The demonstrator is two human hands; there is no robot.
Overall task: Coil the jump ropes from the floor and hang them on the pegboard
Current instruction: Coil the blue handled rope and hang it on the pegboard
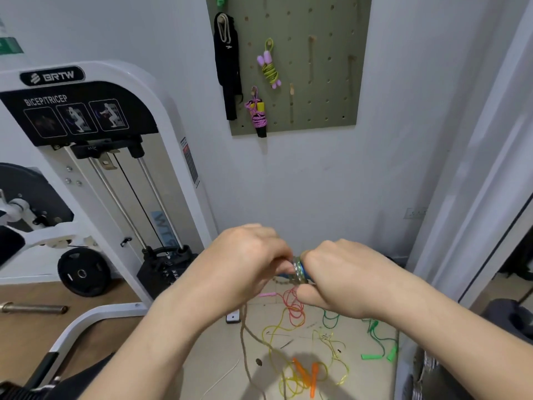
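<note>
Both hands meet at mid-frame around a jump rope with blue handles [300, 272], its speckled cord wound round them. My right hand [340, 277] grips the handles. My left hand [248, 261] pinches the cord at the bundle, and a brownish length of it hangs down to the floor. On the floor below lie several loose ropes: a yellow rope with orange handles [305, 370], a green rope [380, 346] and a red rope [294, 306]. The olive pegboard [317, 82] on the wall carries a coiled pink rope [257, 114] and a coiled yellow-green rope [270, 67].
A black strap [227, 64] hangs at the pegboard's left edge; bare wooden pegs stick out to the right. A white weight machine [95, 174] with a weight plate [83, 272] fills the left. A barbell end [33, 308] lies on the wooden floor. A door frame [476, 183] stands at right.
</note>
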